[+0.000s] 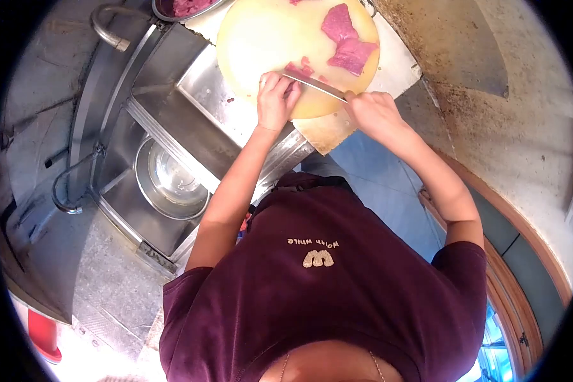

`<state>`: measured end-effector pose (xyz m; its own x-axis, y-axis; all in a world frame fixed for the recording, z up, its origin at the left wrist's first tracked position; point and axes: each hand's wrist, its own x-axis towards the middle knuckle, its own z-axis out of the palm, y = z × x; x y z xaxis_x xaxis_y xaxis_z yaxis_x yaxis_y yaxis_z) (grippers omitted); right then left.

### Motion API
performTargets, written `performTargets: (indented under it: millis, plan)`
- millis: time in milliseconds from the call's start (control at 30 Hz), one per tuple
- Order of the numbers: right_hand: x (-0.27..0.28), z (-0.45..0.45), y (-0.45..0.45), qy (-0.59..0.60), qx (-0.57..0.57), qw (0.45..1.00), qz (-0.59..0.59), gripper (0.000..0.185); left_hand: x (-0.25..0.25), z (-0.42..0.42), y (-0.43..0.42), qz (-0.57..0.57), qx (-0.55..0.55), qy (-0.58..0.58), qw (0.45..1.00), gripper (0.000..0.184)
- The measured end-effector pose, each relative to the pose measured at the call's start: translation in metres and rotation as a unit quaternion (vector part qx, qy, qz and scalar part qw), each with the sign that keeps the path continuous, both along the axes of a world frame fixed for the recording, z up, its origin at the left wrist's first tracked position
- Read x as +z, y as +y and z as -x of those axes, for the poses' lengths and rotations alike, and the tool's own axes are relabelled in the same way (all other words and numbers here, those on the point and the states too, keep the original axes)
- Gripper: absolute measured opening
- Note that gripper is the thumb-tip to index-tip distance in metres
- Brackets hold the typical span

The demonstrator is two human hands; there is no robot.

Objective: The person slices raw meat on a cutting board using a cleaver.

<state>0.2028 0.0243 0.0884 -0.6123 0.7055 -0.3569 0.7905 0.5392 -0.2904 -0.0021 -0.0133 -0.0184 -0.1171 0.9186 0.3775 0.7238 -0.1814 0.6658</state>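
A round yellowish cutting board (251, 38) lies at the top of the head view. My right hand (374, 114) is closed round the handle of a knife (321, 85), whose blade points left across the board's near part. At the blade's tip, my left hand (277, 100) has its fingers curled over a small piece of meat, mostly hidden beneath them. Small meat scraps (304, 65) lie just beyond the blade. Two larger joined or overlapping slabs of red raw meat (351, 55) rest on the board's right side.
Left of the board is a steel sink (197, 137) with a curved faucet (111, 38). A metal bowl (148, 181) sits in the nearer basin. Another bowl (191, 7) with raw meat stands at the top edge. A stained wall (465, 44) rises at the right.
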Motion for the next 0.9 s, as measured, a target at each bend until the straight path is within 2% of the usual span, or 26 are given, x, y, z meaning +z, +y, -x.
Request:
performTargets:
  millis: [100,167,233,333,367,467,533,633,733,800,867,900]
  plan:
    - [-0.029,0.034,0.021,0.061,0.059,0.994,-0.071,0.022,-0.001,-0.001,0.005,-0.003,0.009,0.003,1.000,0.017]
    - [-0.040,0.070,0.038,0.103,0.035,0.991,-0.084,0.021,0.001,-0.002,0.007,-0.037,0.016,-0.009,0.999,0.017]
    - [-0.040,0.096,0.054,0.090,0.072,0.990,-0.085,0.025,0.000,-0.001,0.003,-0.016,0.001,-0.005,1.000,0.018]
    - [-0.007,0.099,0.077,0.056,-0.057,0.987,0.139,0.031,0.001,-0.003,0.000,-0.028,0.004,0.001,1.000,0.020]
    - [-0.018,0.088,0.085,0.012,-0.086,0.980,0.182,0.032,0.003,-0.005,-0.001,-0.031,0.012,0.006,0.999,0.021]
    - [-0.002,0.048,0.070,0.041,-0.019,0.995,0.084,0.033,0.005,-0.004,0.003,-0.043,0.020,0.013,0.999,0.021]
    - [-0.003,0.024,0.045,0.071,0.019,0.997,-0.006,0.027,0.005,-0.005,0.003,-0.048,0.013,0.014,0.999,0.020]
    - [0.000,0.002,0.020,-0.047,0.043,0.998,-0.022,0.025,0.000,-0.004,0.001,-0.025,0.027,0.038,0.999,0.018]
    - [-0.011,0.020,0.019,0.039,0.023,0.999,-0.017,0.023,-0.004,-0.003,0.003,-0.036,0.032,0.034,0.998,0.017]
    - [-0.016,0.060,0.038,0.005,0.053,0.999,0.007,0.028,-0.007,-0.001,0.004,-0.031,0.025,0.020,0.999,0.018]
    - [-0.065,0.094,0.055,0.099,0.073,0.992,-0.014,0.031,-0.005,0.000,0.008,-0.035,0.013,0.011,0.999,0.019]
    - [-0.066,0.104,0.066,0.092,0.060,0.994,0.003,0.028,-0.002,0.002,0.006,-0.035,-0.001,0.011,0.999,0.019]
